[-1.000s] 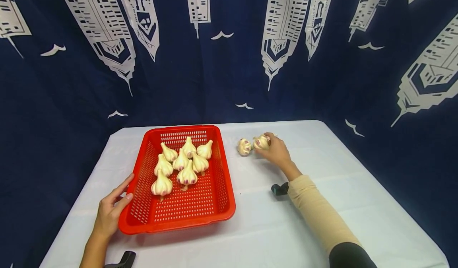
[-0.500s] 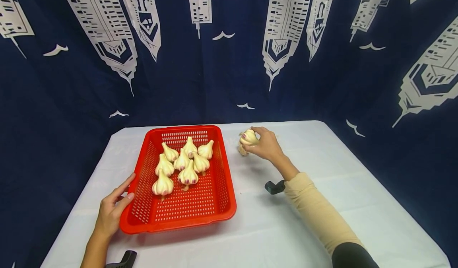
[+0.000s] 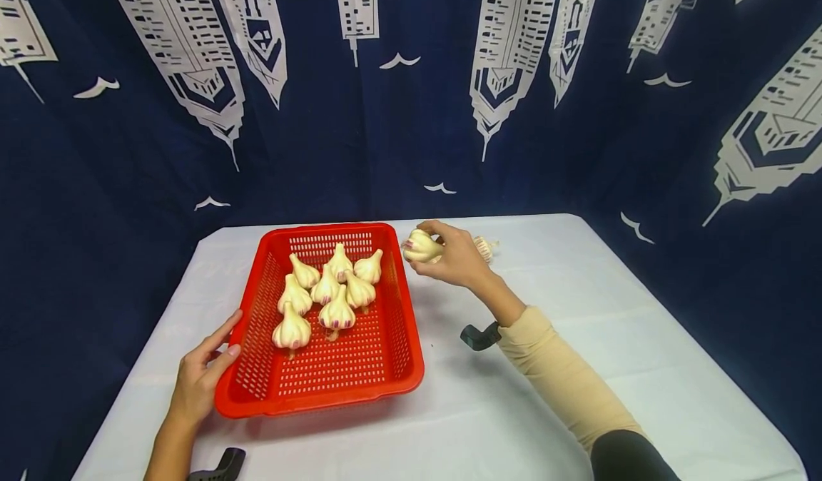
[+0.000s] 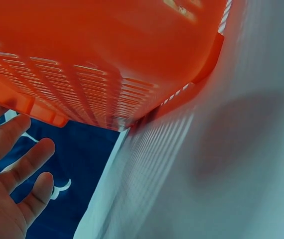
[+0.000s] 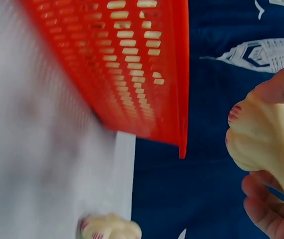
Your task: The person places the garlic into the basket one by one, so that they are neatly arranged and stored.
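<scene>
In the head view my right hand (image 3: pixel 454 256) pinches a garlic bulb (image 3: pixel 420 246) between thumb and fingers, just outside the right rim of the red perforated basket (image 3: pixel 321 397). The right wrist view shows that held garlic (image 5: pixel 261 134) with its purple-streaked end toward the basket. At the basket's left side, my left hand (image 3: pixel 200 377) touches the rim with thumb and forefinger. Its other fingers (image 4: pixel 37 154) are spread beside the basket wall in the left wrist view. Several garlic bulbs (image 3: pixel 337 311) stand inside, grouped toward the back and left.
Another garlic bulb (image 3: pixel 483 250) lies on the white-covered table (image 3: pixel 610 338), partly hidden behind my right hand. A bulb (image 5: pixel 111 227) also shows low in the right wrist view. A dark blue patterned cloth (image 3: pixel 385 138) hangs behind the table.
My right hand has lifted a garlic bulb and carried it left to the basket's right rim, uncovering a bulb behind. My left hand and the basket have stayed put.
</scene>
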The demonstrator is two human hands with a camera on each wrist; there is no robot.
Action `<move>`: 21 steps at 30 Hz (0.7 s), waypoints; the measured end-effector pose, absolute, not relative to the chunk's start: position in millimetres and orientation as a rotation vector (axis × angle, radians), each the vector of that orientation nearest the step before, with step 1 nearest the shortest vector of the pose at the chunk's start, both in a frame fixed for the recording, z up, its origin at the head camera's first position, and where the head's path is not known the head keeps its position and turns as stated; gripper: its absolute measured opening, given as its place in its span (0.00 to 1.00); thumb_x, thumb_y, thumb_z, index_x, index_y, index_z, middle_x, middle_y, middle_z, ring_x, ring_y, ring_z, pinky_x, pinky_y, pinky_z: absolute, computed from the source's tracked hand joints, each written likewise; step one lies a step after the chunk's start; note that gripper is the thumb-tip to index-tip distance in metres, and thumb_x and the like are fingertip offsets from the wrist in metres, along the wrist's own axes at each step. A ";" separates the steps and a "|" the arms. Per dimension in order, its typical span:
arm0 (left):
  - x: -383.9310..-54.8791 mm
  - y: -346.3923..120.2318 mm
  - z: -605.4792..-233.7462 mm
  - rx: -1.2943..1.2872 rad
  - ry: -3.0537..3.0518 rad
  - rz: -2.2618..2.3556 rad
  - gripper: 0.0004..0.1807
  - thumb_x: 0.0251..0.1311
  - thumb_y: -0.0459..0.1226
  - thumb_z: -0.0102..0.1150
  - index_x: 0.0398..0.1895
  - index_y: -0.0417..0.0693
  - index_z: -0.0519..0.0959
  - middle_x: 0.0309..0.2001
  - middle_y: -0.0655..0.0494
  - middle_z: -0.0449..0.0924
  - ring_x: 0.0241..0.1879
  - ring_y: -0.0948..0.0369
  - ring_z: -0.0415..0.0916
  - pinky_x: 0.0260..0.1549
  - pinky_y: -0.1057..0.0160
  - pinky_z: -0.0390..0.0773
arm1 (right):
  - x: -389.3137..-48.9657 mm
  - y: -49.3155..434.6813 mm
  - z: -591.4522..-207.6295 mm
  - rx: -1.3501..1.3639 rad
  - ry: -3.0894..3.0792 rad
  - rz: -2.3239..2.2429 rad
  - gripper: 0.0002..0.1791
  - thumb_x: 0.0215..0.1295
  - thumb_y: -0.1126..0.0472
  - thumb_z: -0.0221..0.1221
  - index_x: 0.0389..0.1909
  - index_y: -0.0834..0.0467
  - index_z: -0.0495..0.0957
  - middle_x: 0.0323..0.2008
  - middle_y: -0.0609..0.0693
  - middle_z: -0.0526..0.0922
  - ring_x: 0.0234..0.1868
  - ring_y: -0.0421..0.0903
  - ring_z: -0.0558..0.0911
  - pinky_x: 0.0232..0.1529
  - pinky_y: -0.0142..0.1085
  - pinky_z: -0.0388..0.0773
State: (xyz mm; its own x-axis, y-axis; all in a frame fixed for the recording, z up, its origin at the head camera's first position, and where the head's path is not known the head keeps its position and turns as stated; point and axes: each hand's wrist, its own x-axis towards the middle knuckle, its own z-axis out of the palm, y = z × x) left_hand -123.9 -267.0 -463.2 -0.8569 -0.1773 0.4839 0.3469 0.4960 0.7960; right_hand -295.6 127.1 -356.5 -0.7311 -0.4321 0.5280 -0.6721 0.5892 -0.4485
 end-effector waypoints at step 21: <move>-124.0 -266.7 -463.3 -0.157 -2.228 -1.333 0.26 0.63 0.29 0.53 0.67 0.42 0.73 0.44 0.77 0.75 0.33 0.69 0.74 0.25 0.73 0.77 | -277.7 78.7 -351.7 1.136 -2.464 0.918 0.31 0.48 0.52 0.74 0.55 0.59 0.79 0.45 0.52 0.80 0.40 0.46 0.77 0.38 0.34 0.78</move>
State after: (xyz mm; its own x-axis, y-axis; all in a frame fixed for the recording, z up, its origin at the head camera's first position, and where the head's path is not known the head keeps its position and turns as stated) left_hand -124.0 -266.7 -463.3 -0.8509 -0.1677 0.4979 0.3595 0.5051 0.7846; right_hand -277.7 78.7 -351.7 -0.6534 -0.5815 0.4846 -0.7569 0.4902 -0.4323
